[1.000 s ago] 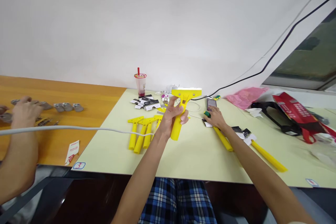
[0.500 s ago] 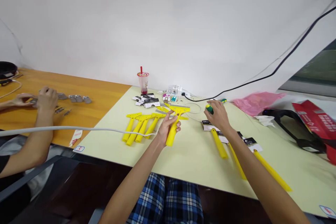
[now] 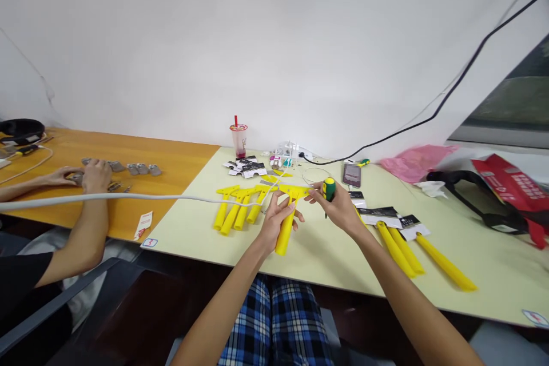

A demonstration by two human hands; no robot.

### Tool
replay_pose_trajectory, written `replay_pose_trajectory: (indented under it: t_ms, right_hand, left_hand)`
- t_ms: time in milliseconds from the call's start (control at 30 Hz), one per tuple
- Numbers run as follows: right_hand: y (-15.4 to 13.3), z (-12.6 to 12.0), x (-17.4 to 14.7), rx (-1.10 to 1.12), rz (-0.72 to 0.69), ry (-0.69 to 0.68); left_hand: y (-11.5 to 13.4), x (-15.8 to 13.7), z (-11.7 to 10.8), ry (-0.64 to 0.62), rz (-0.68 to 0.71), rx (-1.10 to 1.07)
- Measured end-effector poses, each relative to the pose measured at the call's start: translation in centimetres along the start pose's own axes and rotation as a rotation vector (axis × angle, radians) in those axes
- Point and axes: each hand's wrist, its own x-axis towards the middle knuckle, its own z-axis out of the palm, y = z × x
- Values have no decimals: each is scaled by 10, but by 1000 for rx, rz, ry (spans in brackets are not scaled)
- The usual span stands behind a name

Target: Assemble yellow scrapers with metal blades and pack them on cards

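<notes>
My left hand (image 3: 277,218) is wrapped round a yellow T-shaped scraper (image 3: 285,234), its handle pointing down toward me. In my right hand (image 3: 337,206) sits a screwdriver (image 3: 329,189) with a green and yellow handle, its dark shaft pointing down. The thumb and forefinger of that hand reach the right end of the scraper's head. To the left, several similar yellow scrapers (image 3: 231,217) lie side by side on the table. Right of my right hand lie yellow handles (image 3: 397,249) with black and white cards (image 3: 381,216) at their tops.
A cup with a red straw (image 3: 240,142) stands near the wall beside loose cards (image 3: 245,167). A phone (image 3: 352,174) lies behind my right hand. A white cable (image 3: 141,197) crosses in front at left. Another person's hands (image 3: 96,176) handle grey metal parts on the wooden table (image 3: 171,154).
My right hand has brought the screwdriver left, from the far right side to the scraper's head. My left hand still holds the scraper. The phone has come into sight.
</notes>
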Motion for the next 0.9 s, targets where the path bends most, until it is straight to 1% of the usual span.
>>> replay_pose_trajectory:
  t_ms: [67,167,300,400,467,533,600,633,667,700,733,767,800,867,900]
  right_hand:
    - [-11,1,-5,37,8,44]
    - [-27,-2,-10,47,0,71]
    - [-42,-8,-16,13,-1,76]
    - [-45,-11,-18,-42,0,74]
    - [-43,-12,-17,-56,10,58]
    - [-38,-12,-14,-42,35,33]
    - [-28,-12,-8,8,80,6]
    - [-22,-12,-4,56,110,0]
    - [-15,-12,-1,119,142,0]
    - [-8,-13,3,194,178,10]
    - [0,-14,7,275,213,28]
    - [7,-15,11,357,246,52]
    - [14,-17,14,436,279,79]
    - [26,-19,21,570,337,138]
    - [31,-20,23,623,360,172]
  left_hand:
    - [4,-4,-1,-48,15,24]
    - [8,-8,0,-95,52,48]
    - [9,-12,3,-82,100,56]
    - [7,-15,5,-67,113,115]
    - [5,-18,4,-64,90,171]
    - [10,-22,-2,-83,44,242]
    - [26,-25,-18,-154,-19,396]
    - [39,-26,-29,-209,-67,516]
    - [55,-25,-43,-283,-122,653]
    - [73,-23,-59,-368,-207,783]
    - [92,-18,-75,-414,-276,881]
    - [110,-9,-91,-406,-293,942]
    - [126,3,-105,-345,-249,986]
    - [146,39,-129,-126,-80,1063]
    - [150,60,-138,1,-5,1133]
